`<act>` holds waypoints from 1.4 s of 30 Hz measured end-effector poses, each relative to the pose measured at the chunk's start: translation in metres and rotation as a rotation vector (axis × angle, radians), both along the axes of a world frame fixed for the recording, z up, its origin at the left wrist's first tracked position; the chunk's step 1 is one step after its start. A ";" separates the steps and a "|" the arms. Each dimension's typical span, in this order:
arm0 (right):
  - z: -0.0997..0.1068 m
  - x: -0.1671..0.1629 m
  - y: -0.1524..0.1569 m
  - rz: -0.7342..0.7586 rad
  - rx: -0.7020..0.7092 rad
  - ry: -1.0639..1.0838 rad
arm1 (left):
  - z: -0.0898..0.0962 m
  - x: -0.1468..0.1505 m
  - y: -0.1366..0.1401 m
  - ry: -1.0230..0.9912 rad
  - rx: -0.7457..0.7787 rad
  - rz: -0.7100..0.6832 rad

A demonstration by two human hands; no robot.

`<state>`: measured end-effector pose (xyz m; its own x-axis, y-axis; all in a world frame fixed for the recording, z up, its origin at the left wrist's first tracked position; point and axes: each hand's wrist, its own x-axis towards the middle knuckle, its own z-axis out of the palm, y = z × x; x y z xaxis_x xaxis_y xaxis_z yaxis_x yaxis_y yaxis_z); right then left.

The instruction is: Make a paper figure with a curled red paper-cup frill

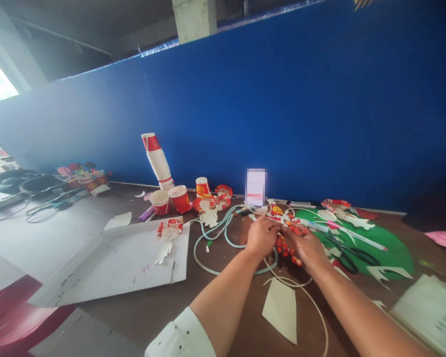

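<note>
My left hand (260, 237) and my right hand (307, 244) meet over the brown table, fingers closed. Between them is a paper-cup cutout (284, 246) with curled red and orange strips, which hangs down below my right fingers. My left fingertips pinch at its upper left side; the exact spot is hidden. Just behind my hands lies a red and white cup piece (277, 209). Black-handled scissors (351, 255) rest on a green sheet (388, 248) right of my right hand. A thin white strip (301, 286) curves below the hands.
A leaning stack of paper cups (159, 163) and loose cups (180, 198) stand by the blue partition (301, 99). Finished-looking cutouts (208, 213) lie beside a pale blue cable (226, 228). A white board (134, 270) carries another cutout (166, 240). Paper scrap (281, 307) lies in front.
</note>
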<state>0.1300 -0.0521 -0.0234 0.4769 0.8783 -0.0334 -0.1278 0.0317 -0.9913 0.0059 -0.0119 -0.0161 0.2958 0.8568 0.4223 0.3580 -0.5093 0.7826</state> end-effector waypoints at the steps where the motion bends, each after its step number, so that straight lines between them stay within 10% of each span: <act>1: 0.001 0.000 -0.002 0.009 -0.024 -0.040 | 0.001 0.000 0.000 -0.023 -0.024 0.006; 11: 0.009 0.000 -0.007 0.016 -0.072 -0.173 | 0.004 -0.001 0.006 -0.478 -0.571 -0.088; 29: 0.029 -0.013 -0.018 0.055 -0.048 -0.279 | 0.017 -0.006 0.002 -0.788 -0.989 -0.309; 37: 0.019 -0.007 -0.017 0.105 -0.162 -0.359 | 0.010 -0.005 0.007 -0.746 -0.914 -0.233; 42: 0.009 -0.007 -0.014 0.099 -0.072 -0.272 | 0.009 -0.003 0.007 -0.468 -0.542 -0.023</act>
<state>0.1227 -0.0662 -0.0142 0.3892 0.9210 0.0198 0.1444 -0.0398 -0.9887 0.0024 -0.0049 -0.0075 0.2085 0.9777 0.0258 -0.0837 -0.0085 0.9965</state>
